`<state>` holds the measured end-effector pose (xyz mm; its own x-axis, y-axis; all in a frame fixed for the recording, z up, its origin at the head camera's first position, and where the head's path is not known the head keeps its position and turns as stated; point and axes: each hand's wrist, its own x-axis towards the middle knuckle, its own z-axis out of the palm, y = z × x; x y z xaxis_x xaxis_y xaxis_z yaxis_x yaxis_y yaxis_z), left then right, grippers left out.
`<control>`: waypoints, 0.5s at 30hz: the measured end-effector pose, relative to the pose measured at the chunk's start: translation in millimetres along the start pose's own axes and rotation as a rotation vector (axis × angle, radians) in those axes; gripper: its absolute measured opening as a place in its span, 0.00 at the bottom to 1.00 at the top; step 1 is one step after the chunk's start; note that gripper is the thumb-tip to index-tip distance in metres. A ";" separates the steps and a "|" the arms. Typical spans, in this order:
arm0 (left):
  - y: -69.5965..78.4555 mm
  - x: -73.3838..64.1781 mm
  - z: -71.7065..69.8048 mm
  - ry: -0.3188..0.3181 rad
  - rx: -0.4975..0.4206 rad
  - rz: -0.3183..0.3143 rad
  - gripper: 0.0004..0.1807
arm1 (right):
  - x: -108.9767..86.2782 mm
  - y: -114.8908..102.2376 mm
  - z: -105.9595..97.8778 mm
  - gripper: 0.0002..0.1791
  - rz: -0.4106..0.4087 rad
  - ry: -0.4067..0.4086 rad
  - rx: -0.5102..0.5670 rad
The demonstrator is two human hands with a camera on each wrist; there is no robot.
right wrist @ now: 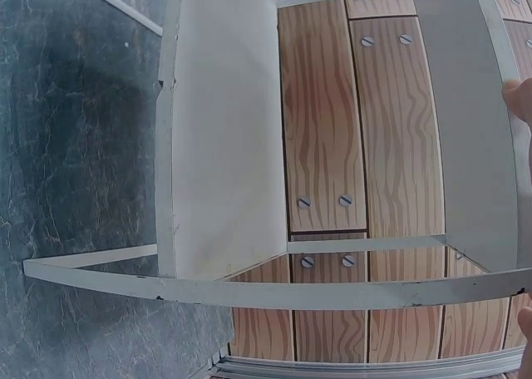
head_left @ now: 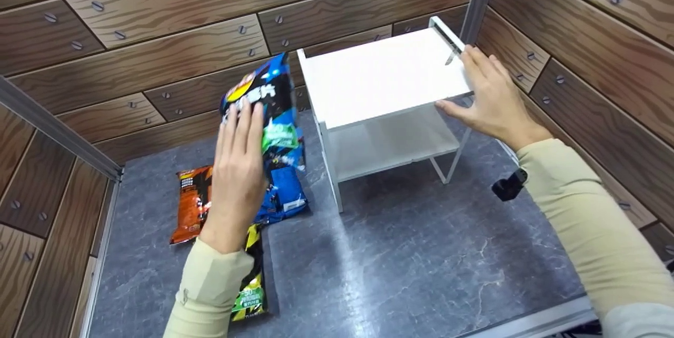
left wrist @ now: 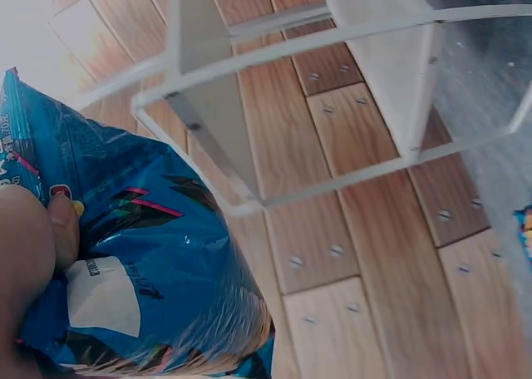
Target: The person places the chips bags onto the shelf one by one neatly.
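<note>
1. And there it was, the left grip (head_left: 238, 167) pinching the blue-and-black packet (head_left: 278, 85), its thumb (left wrist: 65, 229) pressed on the glossy face, as the left wrist view showed!
2. That packet was up off the worktop (head_left: 421, 264), tilted, just beyond the fingertips of the left grip, with a green patch (head_left: 280, 136) toward its lower end.
3. Over on the other flank, the right grip (head_left: 492, 96) was spread, fingers along the side rail and thumb apart by the front edge of the white rack (head_left: 387, 75).
4. The rack stood upright between the two grips, its top just right of the raised packet; whether they touched, one couldn't tell.
5. Below the right grip's thumb, and to its left, ran the lower shelf (head_left: 392, 143).
6. Down under the left grip, what a cluster! A blue packet (head_left: 289, 190) lay just to its right, an orange packet (head_left: 190, 206) to its left, partly hidden by the hand.
7. Nearer the person, beside the left sleeve (head_left: 210, 285), lay a yellow-and-black packet (head_left: 254, 269).
8. And just below the right grip, a small black device (head_left: 508, 186) showed at the cuff.
</note>
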<state>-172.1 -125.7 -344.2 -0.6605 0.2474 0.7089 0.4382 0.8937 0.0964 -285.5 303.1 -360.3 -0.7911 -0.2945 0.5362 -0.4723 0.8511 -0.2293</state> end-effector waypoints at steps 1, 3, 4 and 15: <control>2.9 5.1 -0.8 0.003 -0.004 0.011 0.38 | -0.1 0.2 -0.2 0.54 0.002 0.001 0.000; 8.5 15.1 -3.2 0.006 0.017 0.039 0.36 | 0.2 0.1 -0.2 0.54 0.005 0.001 -0.003; 11.3 19.8 -4.3 0.010 0.028 0.050 0.34 | 0.3 0.2 0.1 0.54 0.007 -0.001 -0.006; 45.7 68.6 0.1 0.094 0.059 0.232 0.32 | -0.5 -0.1 0.9 0.53 -0.004 0.015 -0.042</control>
<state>-197.5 -67.8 -291.3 -0.4858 0.4154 0.7691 0.5331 0.8381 -0.1158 -285.4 302.8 -361.3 -0.7832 -0.2919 0.5490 -0.4585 0.8675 -0.1929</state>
